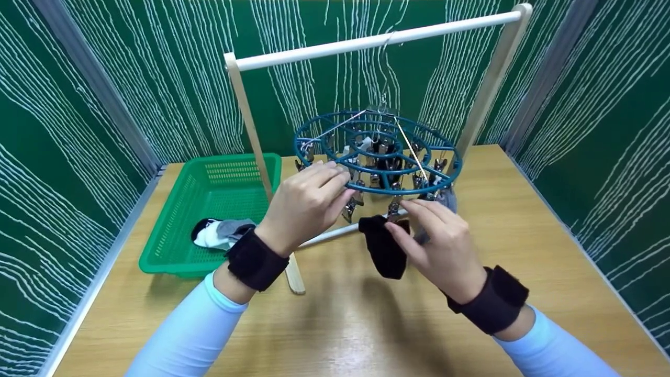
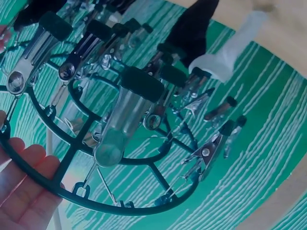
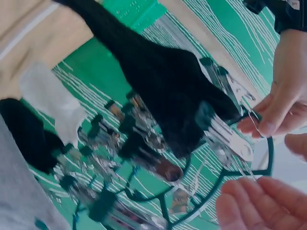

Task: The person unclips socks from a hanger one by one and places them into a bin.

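A round dark teal clip hanger [image 1: 340, 186] hangs from a white rail, with many metal clips around it. My left hand [image 1: 311, 201] grips its near-left rim, and fingers [image 2: 36, 191] show behind the rim in the left wrist view. A black sock [image 1: 384, 251] hangs from a metal clip [image 3: 228, 139] on the near rim. Beside that clip is my right hand [image 1: 445, 238], its thumb and fingers apart. In the right wrist view its fingertips [image 3: 240, 191] lie close to the clip's end; whether they touch it I cannot tell.
A green basket [image 1: 157, 251] stands at left with a grey, white and black sock [image 1: 214, 233] inside. The wooden stand's white rail [image 1: 324, 50] spans above the hanger. A white sock [image 3: 53, 100] and a grey sock [image 1: 446, 199] hang farther around it. Green walls enclose the table [image 1: 523, 251].
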Action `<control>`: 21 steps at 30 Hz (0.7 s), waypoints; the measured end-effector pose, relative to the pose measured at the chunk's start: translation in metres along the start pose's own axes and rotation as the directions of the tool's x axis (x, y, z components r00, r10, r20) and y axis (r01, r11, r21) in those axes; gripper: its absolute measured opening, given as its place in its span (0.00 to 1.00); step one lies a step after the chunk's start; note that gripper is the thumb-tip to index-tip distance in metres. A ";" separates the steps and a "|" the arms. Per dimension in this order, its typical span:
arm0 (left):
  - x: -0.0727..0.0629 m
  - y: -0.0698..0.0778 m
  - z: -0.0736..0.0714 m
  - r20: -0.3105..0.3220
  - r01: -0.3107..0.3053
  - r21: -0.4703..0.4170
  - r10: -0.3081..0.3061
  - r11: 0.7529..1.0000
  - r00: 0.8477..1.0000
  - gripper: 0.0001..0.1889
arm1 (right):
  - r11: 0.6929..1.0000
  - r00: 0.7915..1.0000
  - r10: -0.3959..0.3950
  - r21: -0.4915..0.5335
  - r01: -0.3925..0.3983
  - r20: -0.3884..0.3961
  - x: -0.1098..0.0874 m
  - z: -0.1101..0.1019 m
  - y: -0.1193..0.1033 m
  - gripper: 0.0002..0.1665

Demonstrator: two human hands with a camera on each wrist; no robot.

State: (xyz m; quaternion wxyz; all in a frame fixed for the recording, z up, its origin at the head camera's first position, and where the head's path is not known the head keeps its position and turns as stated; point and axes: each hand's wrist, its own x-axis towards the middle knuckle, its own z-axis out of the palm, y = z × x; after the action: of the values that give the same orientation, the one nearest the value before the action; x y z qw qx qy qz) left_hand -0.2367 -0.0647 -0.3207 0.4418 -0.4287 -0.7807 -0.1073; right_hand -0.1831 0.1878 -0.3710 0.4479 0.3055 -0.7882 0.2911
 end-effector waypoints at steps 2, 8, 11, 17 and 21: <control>-0.001 -0.001 0.001 -0.004 0.007 -0.015 -0.007 1.000 1.000 0.10 | 0.999 0.999 0.037 -0.005 -0.037 0.034 -0.001 0.004 0.001 0.23; -0.003 -0.003 0.002 -0.009 0.026 -0.039 -0.026 0.999 1.000 0.11 | 0.965 0.959 0.229 0.086 -0.246 0.168 0.004 0.012 0.002 0.15; -0.004 -0.003 0.002 -0.012 0.034 -0.032 -0.034 0.999 0.999 0.11 | 0.935 0.930 0.300 0.127 -0.330 0.212 0.007 0.013 0.002 0.12; -0.008 -0.005 0.002 -0.012 0.042 -0.020 -0.042 0.999 0.999 0.11 | 0.917 0.916 0.320 0.164 -0.364 0.243 0.011 0.013 0.002 0.09; -0.012 -0.007 0.002 -0.017 0.052 -0.015 -0.052 0.999 0.998 0.12 | 0.904 0.898 0.347 0.158 -0.397 0.272 0.014 0.014 0.002 0.11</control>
State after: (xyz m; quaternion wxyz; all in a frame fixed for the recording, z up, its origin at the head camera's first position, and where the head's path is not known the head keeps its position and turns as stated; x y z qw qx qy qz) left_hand -0.2399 -0.0746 -0.3294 0.4423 -0.4105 -0.7871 -0.1281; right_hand -0.1972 0.1757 -0.3646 0.2513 0.2265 -0.8449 0.4144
